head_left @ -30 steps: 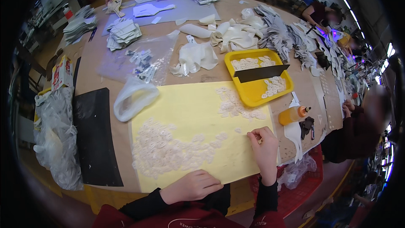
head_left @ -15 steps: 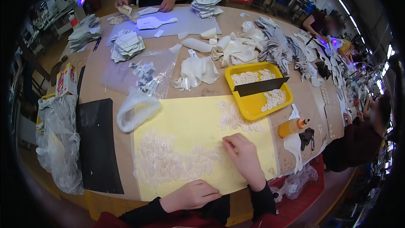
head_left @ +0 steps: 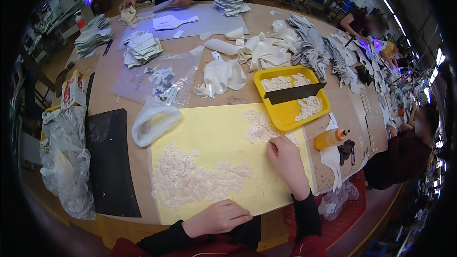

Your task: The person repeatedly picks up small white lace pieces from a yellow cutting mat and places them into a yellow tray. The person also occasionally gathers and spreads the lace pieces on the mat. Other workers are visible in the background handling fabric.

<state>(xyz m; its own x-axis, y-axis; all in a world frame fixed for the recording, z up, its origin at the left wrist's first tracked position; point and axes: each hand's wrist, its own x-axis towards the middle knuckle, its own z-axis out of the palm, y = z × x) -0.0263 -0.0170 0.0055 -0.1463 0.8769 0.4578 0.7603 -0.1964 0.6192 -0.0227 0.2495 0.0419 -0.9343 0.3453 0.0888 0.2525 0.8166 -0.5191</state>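
Just beyond the left edge of the bench [head_left: 339,107] sit crumpled clear bags [head_left: 69,166], and along that edge lies a black mat [head_left: 110,162], apparently set aside so the middle stays free for handwork. Next comes a translucent bag [head_left: 167,114], its open mouth resting by the far left corner of a yellow sheet [head_left: 204,121] that reaches the bench's near edge; the plain, flat colour probably makes small pale things easier to pick out. On the sheet's left half spreads the larger heap of pale pieces [head_left: 178,176], thinning toward the middle. The left hand [head_left: 220,217] rests palm down at the sheet's near edge, its fingers loosely curled, the forearm coming in low from the left, seemingly as a steady prop; whether anything is under the fingers I cannot tell. Farther right, a smaller cluster [head_left: 257,126] lies toward the sheet's far right corner, against the tray's side. The right hand [head_left: 288,159] is just below it, wrist bent, thumb and forefinger brought narrow and pointing away from the body, a pose suited to single pieces; whether one is between them is too small to tell. A yellow tray [head_left: 284,120] overlaps that corner, within easy reach, with a black divider [head_left: 295,93] across it and more pieces on both sides. An orange bottle [head_left: 328,139] lies toward the bench's right edge.
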